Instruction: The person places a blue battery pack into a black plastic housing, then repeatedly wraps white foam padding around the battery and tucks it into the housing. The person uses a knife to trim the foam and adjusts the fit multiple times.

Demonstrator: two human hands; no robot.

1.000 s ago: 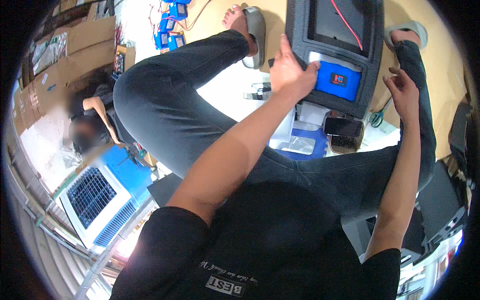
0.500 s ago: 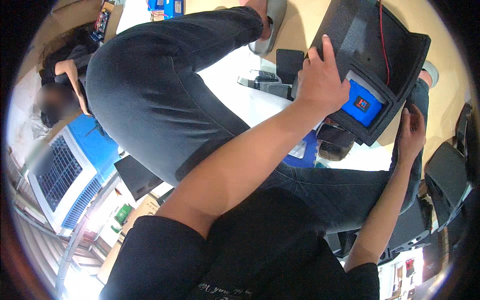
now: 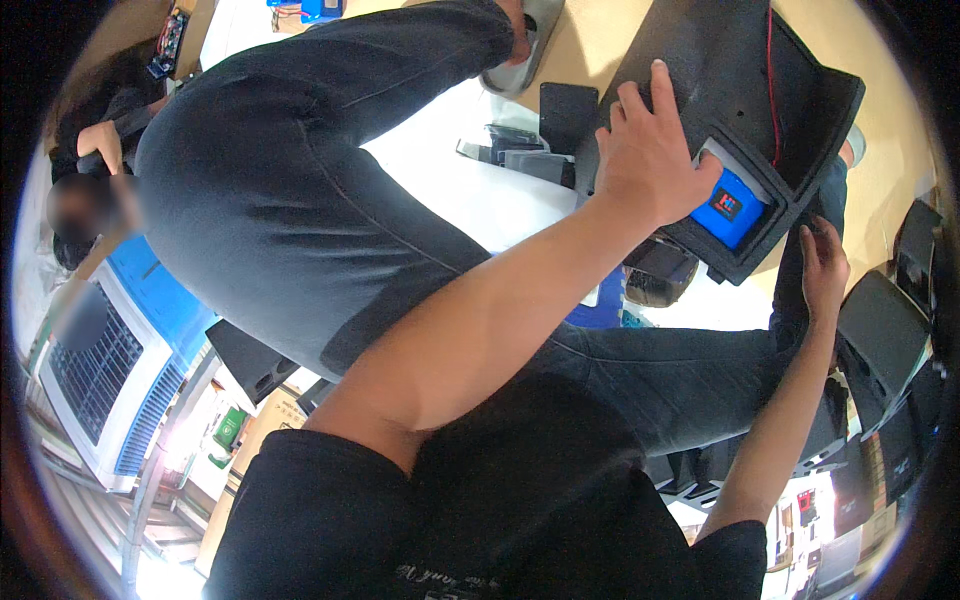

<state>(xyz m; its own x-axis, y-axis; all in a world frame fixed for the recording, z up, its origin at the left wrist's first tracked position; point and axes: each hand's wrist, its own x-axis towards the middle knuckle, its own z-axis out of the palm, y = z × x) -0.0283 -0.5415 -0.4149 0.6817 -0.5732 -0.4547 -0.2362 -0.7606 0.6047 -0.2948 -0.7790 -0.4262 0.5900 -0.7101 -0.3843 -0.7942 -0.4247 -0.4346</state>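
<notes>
Your black shirt fills the bottom of the view, and both bare forearms rise from it toward the black case (image 3: pixel 745 110), which I use as the landmark throughout. Nearest you, your right hand (image 3: pixel 822 270) sits just below the case's lower right corner, resting against your dark trouser leg; its fingers curl loosely, and I cannot tell whether they grip anything. Further up, your left hand (image 3: pixel 650 155) lies spread on the case's left side, fingers extended flat over the black surface and pressing it rather than wrapping around it, with the thumb side next to the blue battery (image 3: pixel 728 205). That battery sits in the case's lower compartment, held between the walls, a small dark label on its face. A red wire (image 3: pixel 769 60) runs down inside the case above the battery. Just below the case lies a dark glossy device (image 3: pixel 660 272), and to the case's left lie small black parts (image 3: pixel 525 155) on a white sheet (image 3: pixel 470 195). Your raised left knee rises well left of the case. Far left of it, another person crouches beside a blue-and-white fan unit (image 3: pixel 100 370).
</notes>
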